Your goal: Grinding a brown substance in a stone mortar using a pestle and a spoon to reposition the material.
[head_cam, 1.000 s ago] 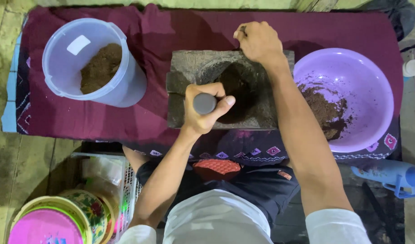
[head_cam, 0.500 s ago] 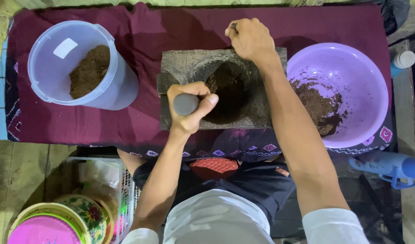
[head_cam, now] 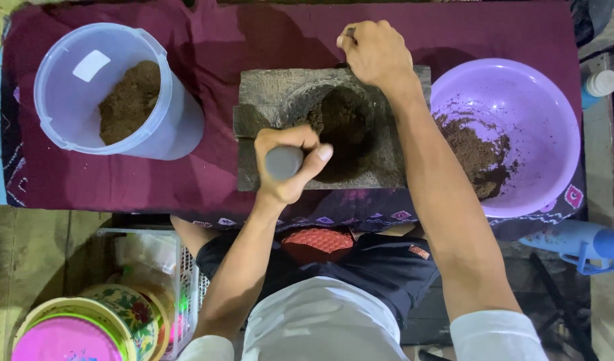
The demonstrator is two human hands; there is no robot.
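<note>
Stone mortar [head_cam: 273,100] sits mid-desk, brown powder [head_cam: 340,124] in its hollow. My left hand [head_cam: 287,167] is closed on the grey pestle [head_cam: 283,162]; my right hand [head_cam: 374,53] pinches a thin tool at the far rim. A hard stroke could flick powder onto the maroon cloth [head_cam: 213,167].

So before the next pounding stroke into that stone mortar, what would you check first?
1. Left hand wrapped firmly around the grey pestle: ok.
2. Right hand on the far rim of the stone mortar, outside the hollow: ok.
3. Brown powder sits in the hollow: ok.
4. Mortar flat on the maroon cloth: ok, as far as visible.
5. Purple bowl and clear bucket stand apart from the mortar: ok.
6. What the right fingers pinch: cannot tell.
</note>
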